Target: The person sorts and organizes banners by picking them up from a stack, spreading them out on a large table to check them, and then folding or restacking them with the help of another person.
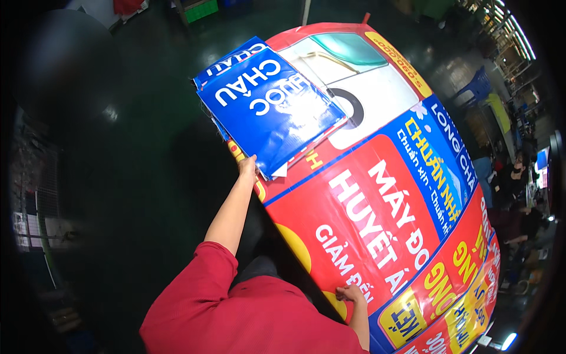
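Observation:
A stack of glossy blue printed sheets (pixel 277 112) with white lettering lies at the far left corner of a table covered with large printed banners. My left hand (pixel 250 167) is closed on the near corner of that stack, thumb on top and fingers partly hidden. Down at the table's near edge, my right hand (pixel 352 293) rests over a red banner (pixel 354 218) with white lettering and yellow round shapes. Its fingers are curled, and whatever they may hold cannot be made out.
A white printed panel (pixel 383 88) with a teal picture lies beyond the stack. More red, blue and yellow banners (pixel 448 277) cover the right side. A blue plastic chair (pixel 474 85) stands past the table, with people and cluttered benches along the right. A green crate (pixel 200 10) sits at the far left.

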Demonstrator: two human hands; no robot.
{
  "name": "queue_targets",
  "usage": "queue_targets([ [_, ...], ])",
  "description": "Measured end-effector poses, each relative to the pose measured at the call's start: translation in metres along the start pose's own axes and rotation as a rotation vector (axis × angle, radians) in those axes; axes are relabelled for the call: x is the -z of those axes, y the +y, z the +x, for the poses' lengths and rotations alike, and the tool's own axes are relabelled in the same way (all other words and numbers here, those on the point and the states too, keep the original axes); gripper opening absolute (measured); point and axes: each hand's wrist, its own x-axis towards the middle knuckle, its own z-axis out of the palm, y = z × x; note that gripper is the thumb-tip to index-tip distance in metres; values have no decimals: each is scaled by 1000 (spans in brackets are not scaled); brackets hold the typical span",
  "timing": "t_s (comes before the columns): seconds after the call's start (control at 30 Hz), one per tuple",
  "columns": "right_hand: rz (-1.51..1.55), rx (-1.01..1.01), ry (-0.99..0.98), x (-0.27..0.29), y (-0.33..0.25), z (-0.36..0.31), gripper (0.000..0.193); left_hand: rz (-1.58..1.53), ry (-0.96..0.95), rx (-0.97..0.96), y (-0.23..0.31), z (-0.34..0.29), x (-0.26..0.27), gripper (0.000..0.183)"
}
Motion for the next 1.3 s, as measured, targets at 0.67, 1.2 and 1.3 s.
queue_targets([
  [0.67,-245,492,482,-2,-360,47,21,1078,339,-1163,280,240,38,55],
  [1.2,52,862,830,112,-876,118,15,965,-559,-980,443,240,3,25],
  [1.3,99,947,935,135,-891,152,21,914,-402,-962,454,300,6,23],
])
